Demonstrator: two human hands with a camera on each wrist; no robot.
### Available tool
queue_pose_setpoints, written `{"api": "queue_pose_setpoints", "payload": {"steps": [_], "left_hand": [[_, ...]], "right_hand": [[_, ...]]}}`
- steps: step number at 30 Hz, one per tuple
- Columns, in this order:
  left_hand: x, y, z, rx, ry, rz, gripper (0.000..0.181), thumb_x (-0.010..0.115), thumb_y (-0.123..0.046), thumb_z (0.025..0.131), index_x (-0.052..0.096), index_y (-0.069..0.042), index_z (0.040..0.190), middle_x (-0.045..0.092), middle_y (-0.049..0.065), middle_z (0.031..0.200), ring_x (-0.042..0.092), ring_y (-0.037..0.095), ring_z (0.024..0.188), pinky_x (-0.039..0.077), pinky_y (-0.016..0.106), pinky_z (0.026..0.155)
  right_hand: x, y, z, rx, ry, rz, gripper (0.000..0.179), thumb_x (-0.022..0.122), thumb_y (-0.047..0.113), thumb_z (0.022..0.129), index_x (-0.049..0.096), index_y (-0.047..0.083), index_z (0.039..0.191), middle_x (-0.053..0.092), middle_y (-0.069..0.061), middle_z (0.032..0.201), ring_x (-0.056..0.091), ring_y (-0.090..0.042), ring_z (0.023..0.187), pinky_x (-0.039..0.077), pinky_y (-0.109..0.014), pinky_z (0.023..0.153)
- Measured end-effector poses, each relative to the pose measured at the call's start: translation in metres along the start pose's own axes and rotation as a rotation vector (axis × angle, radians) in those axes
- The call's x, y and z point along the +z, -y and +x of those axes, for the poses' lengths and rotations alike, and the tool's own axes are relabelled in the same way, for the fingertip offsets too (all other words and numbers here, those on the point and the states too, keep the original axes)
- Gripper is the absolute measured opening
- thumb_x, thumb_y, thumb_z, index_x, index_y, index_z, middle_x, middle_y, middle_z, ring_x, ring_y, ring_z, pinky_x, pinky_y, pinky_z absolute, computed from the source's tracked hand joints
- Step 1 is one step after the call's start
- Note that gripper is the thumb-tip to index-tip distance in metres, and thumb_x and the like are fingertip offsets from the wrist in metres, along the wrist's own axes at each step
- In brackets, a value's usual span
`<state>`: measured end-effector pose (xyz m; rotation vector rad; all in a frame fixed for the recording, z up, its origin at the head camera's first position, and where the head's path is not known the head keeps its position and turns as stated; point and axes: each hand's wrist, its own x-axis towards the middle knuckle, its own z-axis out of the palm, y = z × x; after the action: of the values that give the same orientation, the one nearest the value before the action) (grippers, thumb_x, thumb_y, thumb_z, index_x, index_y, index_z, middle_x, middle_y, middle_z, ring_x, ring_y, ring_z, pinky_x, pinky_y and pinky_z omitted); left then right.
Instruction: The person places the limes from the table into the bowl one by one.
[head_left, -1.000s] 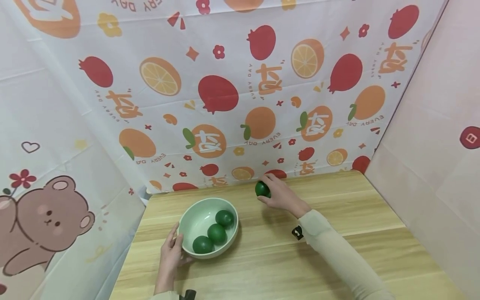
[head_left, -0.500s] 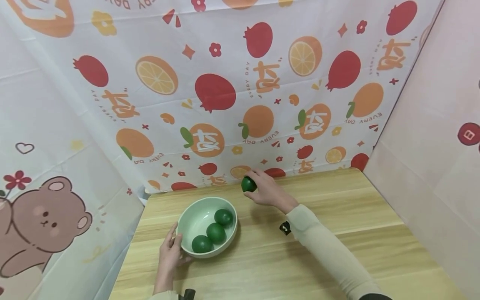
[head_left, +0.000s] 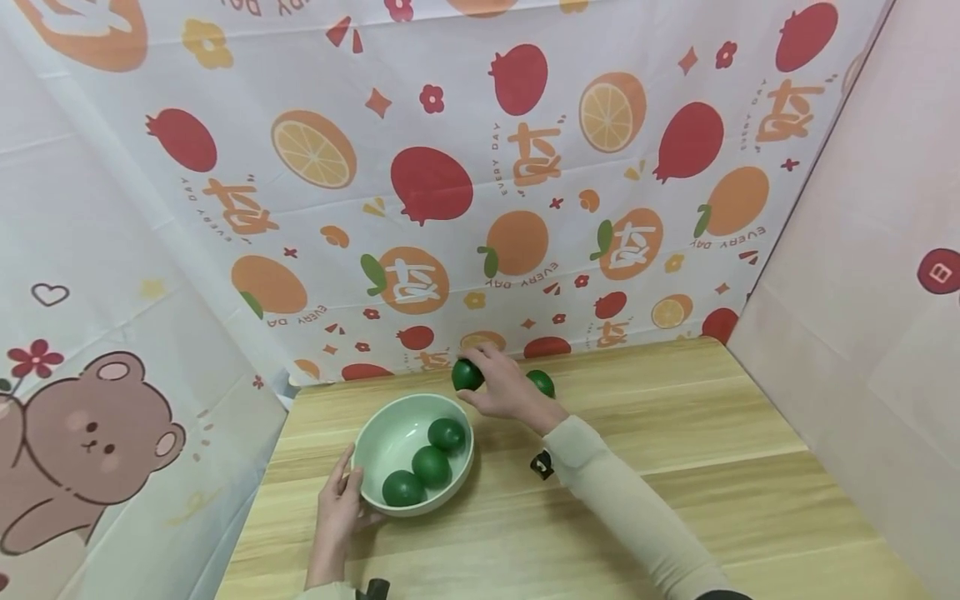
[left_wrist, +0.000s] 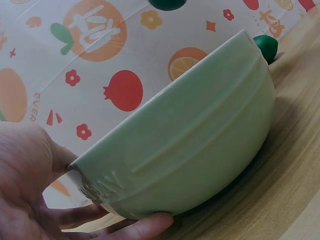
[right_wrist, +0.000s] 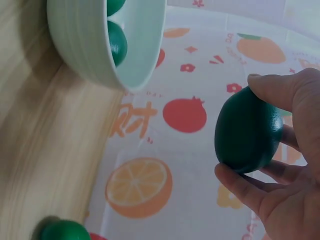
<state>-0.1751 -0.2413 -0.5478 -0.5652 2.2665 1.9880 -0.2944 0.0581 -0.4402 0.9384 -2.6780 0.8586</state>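
Note:
In the head view my right hand (head_left: 501,390) holds a dark green lime (head_left: 467,375) above the table, just behind and right of a pale green bowl (head_left: 386,450). The right wrist view shows this lime (right_wrist: 247,131) pinched between thumb and fingertips. My left hand (head_left: 339,504) grips the bowl at its left side. Thumb by the rim and fingers under the base show in the left wrist view, where the bowl (left_wrist: 185,140) looks tilted. Inside lie three limes, the nearest one (head_left: 403,488) at the front. Another lime (head_left: 542,382) sits on the table behind my right wrist.
The wooden table (head_left: 675,433) ends at a fruit-printed cloth wall (head_left: 450,100) at the back. Cloth walls also stand at the left, with a printed bear (head_left: 105,433), and at the right.
My right hand has carried the lime leftward, closer to the bowl. A lime on the table, hidden before, now shows behind my wrist. My left hand and the bowl stay in place.

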Motion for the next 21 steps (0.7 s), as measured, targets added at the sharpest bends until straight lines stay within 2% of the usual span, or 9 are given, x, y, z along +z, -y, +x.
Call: {"api": "queue_pose_setpoints", "payload": {"steps": [7,11,17,21], "left_hand": [[0.000,0.001,0.001,0.005,0.003,0.001,0.059,0.035,-0.037,0.111,0.010,-0.032,0.164,0.027,0.038,0.158,0.044,0.057,0.139,0.070,0.047,0.083],[0.001,0.001,0.000,0.009,-0.004,-0.001,0.059,0.035,-0.037,0.111,0.011,-0.032,0.164,0.029,0.038,0.157,0.048,0.055,0.137,0.070,0.047,0.083],[0.002,-0.001,-0.001,-0.001,0.008,-0.002,0.059,0.034,-0.039,0.111,0.009,-0.033,0.164,0.025,0.037,0.159,0.038,0.058,0.142,0.070,0.047,0.084],[0.001,0.000,-0.001,-0.007,0.007,0.006,0.059,0.033,-0.040,0.111,0.007,-0.033,0.164,0.023,0.036,0.161,0.034,0.059,0.143,0.070,0.047,0.083]], "right_hand": [[0.018,0.016,0.006,0.010,0.013,0.023,0.061,0.074,0.036,0.093,0.048,0.022,0.148,0.050,-0.008,0.148,0.062,-0.023,0.124,0.062,-0.037,0.105],[0.030,0.024,0.009,-0.001,-0.001,0.041,0.059,0.073,0.036,0.094,0.049,0.022,0.146,0.050,-0.007,0.148,0.061,-0.021,0.123,0.063,-0.033,0.104],[0.048,0.034,0.013,-0.007,-0.018,0.074,0.056,0.073,0.036,0.094,0.052,0.017,0.142,0.052,-0.006,0.147,0.062,-0.019,0.120,0.063,-0.030,0.102],[0.063,0.040,0.013,0.030,0.007,0.084,0.056,0.071,0.040,0.095,0.050,0.021,0.142,0.051,-0.004,0.147,0.061,-0.018,0.119,0.063,-0.029,0.099]]}}
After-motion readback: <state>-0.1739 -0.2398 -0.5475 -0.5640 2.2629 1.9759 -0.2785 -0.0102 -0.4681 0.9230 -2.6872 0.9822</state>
